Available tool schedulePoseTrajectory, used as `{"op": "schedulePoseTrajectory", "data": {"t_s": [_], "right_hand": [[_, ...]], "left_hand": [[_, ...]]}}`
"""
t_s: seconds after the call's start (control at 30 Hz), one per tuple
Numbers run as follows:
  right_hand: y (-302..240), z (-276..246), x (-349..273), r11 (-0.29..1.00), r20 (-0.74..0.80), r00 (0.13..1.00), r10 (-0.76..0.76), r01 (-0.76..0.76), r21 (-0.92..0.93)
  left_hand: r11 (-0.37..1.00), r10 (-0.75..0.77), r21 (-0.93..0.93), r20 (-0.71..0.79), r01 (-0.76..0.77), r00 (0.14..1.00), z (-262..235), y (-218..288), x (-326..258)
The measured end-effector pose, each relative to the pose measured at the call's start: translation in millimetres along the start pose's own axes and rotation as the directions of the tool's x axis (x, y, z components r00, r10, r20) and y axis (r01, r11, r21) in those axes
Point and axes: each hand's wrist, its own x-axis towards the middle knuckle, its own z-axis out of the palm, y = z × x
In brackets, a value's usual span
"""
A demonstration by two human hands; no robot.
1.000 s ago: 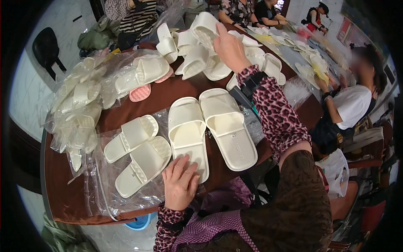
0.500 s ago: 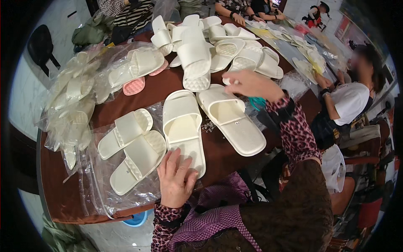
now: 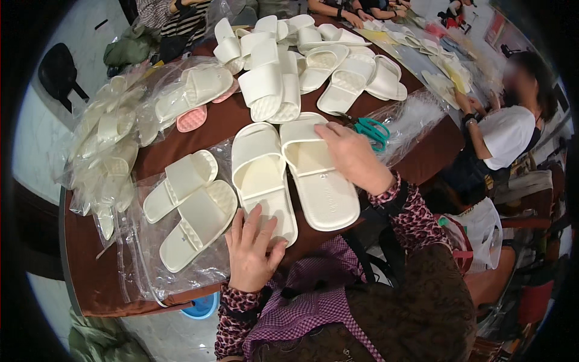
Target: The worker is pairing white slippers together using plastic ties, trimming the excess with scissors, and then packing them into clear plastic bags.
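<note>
Two large white slippers lie side by side, toes pointing away from me. My left hand (image 3: pixel 252 248) rests on the heel end of the left large slipper (image 3: pixel 259 166), fingers spread. Across the strap and outer side of the right large slipper (image 3: pixel 329 202) lies my right hand (image 3: pixel 354 158), its fingers stretched out and its thumb hidden. Just beyond that hand are teal-handled scissors (image 3: pixel 373 133), their blades partly hidden. To the left, a smaller pair of white slippers (image 3: pixel 196 220) lies on clear plastic.
A heap of white slippers (image 3: pixel 262 84) covers the far middle of the brown-covered table (image 3: pixel 96 277). Bagged slippers (image 3: pixel 108 151) line the left side, with a pink slipper (image 3: pixel 192 119) nearby. Crumpled clear plastic (image 3: pixel 410 123) lies right of the scissors. A person (image 3: pixel 506 136) sits at the right.
My right hand has come nearer and lies over the right slipper's strap. That slipper has turned straighter, beside the left one. The scissors now show more fully. Some heaped slippers have shifted.
</note>
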Motion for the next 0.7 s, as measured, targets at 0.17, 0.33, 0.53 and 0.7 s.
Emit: {"op": "schedulePoseTrajectory", "data": {"t_s": [0.17, 0.33, 0.53, 0.7], "right_hand": [[-26, 3, -9, 1.0, -0.028, 1.0, -0.007, 0.006, -0.01], [-34, 12, -9, 0.997, -0.042, 0.998, -0.036, 0.039, 0.073], [-12, 5, -15, 0.925, -0.197, 0.98, -0.012, 0.085, 0.37], [16, -30, -43, 0.967, -0.202, 0.974, 0.103, -0.05, 0.251]], "left_hand": [[0.999, -0.044, 0.03, 0.009, 0.044, 0.999, -9, 4, -8], [0.991, -0.092, 0.091, -0.02, 0.093, 0.996, -9, 1, -8], [0.99, -0.122, 0.058, -0.104, 0.129, 0.987, -13, 1, -10], [0.994, -0.096, 0.033, -0.147, 0.101, 0.984, -23, 16, -4]]}}
